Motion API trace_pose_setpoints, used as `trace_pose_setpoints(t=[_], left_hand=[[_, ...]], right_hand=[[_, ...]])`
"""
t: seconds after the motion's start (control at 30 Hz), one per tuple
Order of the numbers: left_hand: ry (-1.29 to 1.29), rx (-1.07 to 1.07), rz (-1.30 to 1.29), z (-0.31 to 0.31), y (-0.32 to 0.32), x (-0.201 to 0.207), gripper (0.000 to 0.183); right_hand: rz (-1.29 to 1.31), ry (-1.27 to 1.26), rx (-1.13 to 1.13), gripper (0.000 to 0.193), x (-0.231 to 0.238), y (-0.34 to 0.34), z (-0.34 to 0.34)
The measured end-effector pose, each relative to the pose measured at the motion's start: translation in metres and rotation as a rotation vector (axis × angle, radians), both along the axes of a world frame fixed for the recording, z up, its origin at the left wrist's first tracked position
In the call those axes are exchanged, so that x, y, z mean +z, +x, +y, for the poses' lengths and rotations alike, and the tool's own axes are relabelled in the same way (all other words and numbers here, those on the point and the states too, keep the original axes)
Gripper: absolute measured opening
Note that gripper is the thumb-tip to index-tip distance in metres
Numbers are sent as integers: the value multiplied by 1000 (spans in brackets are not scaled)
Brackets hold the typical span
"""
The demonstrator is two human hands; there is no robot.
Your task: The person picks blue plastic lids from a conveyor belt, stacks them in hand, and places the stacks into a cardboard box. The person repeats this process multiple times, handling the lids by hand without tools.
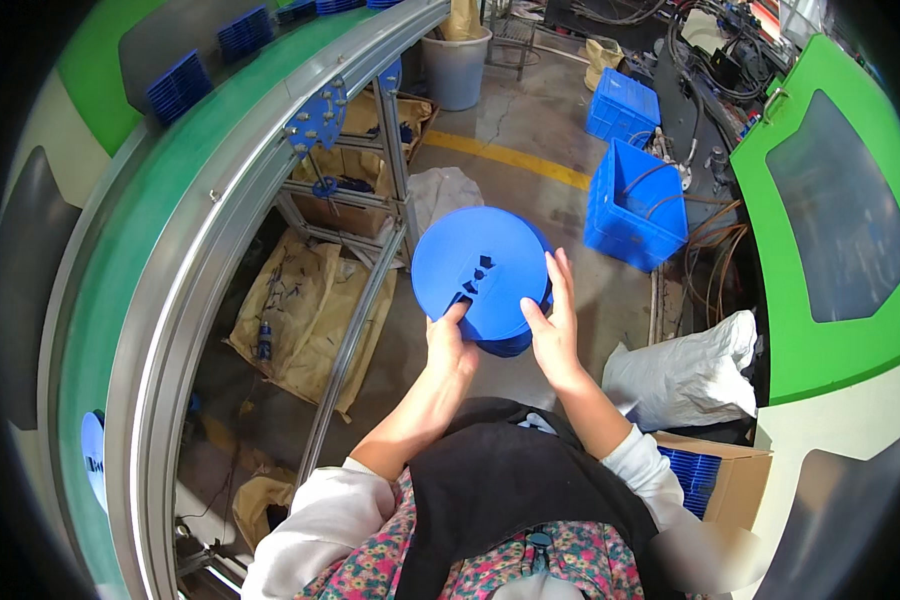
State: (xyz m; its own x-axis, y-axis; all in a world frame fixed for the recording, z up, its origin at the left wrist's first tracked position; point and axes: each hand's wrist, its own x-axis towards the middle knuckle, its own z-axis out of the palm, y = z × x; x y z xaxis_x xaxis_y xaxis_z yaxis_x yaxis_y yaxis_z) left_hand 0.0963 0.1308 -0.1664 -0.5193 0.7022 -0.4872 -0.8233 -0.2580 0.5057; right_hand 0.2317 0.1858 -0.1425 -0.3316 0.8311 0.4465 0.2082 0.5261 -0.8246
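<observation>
In front of my body I hold a stack of round blue plastic discs (pixel 505 290), its top face turned up toward me. The top disc has several dark cut-outs in a line near its middle. My left hand (pixel 450 345) grips the near left edge, with a fingertip at one cut-out. Along the right edge, my right hand (pixel 557 335) has its thumb on the rim and its fingers against the side. Lower discs show only at the near and right edges, so most of the stack is hidden.
At left runs a green conveyor belt (pixel 210 125) with a metal frame, carrying a blue disc (pixel 92 455) and several stacks of blue discs (pixel 180 88). Blue crates (pixel 635 215), a white sack (pixel 685 370), a cardboard box (pixel 745 475) and a green machine door (pixel 820 370) stand at right.
</observation>
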Motion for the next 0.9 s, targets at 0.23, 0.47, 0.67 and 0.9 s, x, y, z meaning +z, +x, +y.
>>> trace_pose_setpoints(t=[0.23, 0.47, 0.67, 0.9], left_hand=[[379, -567, -113, -40, -22, 31, 42], [493, -440, 297, -68, -5, 70, 50], [343, -436, 43, -65, -4, 99, 49], [372, -497, 500, -72, -16, 73, 46]], right_hand=[[132, 832, 459, 59, 53, 8, -40], [-158, 284, -133, 74, 43, -7, 26], [100, 799, 258, 67, 60, 0, -19], [-51, 361, 12, 68, 56, -2, 12]])
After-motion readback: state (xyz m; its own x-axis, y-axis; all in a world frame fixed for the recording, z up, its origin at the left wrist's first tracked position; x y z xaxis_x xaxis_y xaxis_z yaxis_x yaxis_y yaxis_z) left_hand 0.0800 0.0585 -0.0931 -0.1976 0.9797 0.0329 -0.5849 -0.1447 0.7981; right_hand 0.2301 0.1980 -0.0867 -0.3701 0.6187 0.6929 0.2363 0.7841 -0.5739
